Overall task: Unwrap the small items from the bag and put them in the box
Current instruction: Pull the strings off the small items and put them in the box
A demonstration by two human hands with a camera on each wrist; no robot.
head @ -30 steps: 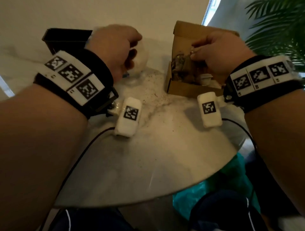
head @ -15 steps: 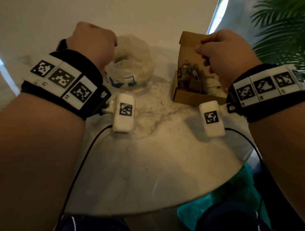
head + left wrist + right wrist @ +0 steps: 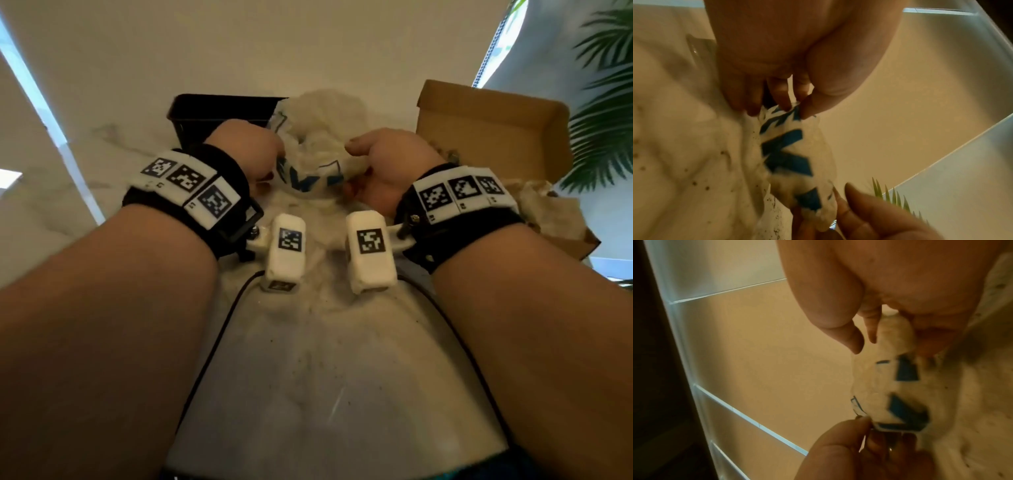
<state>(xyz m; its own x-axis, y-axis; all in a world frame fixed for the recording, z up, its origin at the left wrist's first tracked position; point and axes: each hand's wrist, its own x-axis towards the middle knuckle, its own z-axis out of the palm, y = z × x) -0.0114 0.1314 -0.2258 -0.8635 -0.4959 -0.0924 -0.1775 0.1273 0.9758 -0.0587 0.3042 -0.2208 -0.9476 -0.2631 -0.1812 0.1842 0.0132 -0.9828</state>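
A crumpled white plastic bag [image 3: 315, 137] with blue print sits at the middle of the marble table [image 3: 325, 394]. My left hand [image 3: 270, 161] pinches its left side and my right hand [image 3: 356, 161] grips its right side. In the left wrist view my fingertips [image 3: 803, 108] pinch the bag [image 3: 789, 154] at its top edge, with the right hand [image 3: 869, 211] on the far end. In the right wrist view the bag [image 3: 890, 386] is stretched between both hands. The open cardboard box [image 3: 479, 130] stands to the right, holding crumpled paper [image 3: 534, 202] and small items. What is inside the bag is hidden.
A black container [image 3: 222, 109] stands behind the left hand against the wall. Dark crumbs are scattered on the table near the bag. A green palm plant [image 3: 603, 102] is at the far right. The table's round edge runs close to my body.
My right hand has left the box and moved left onto the bag. The left hand has stayed on the bag, and both hands now hold it between them.
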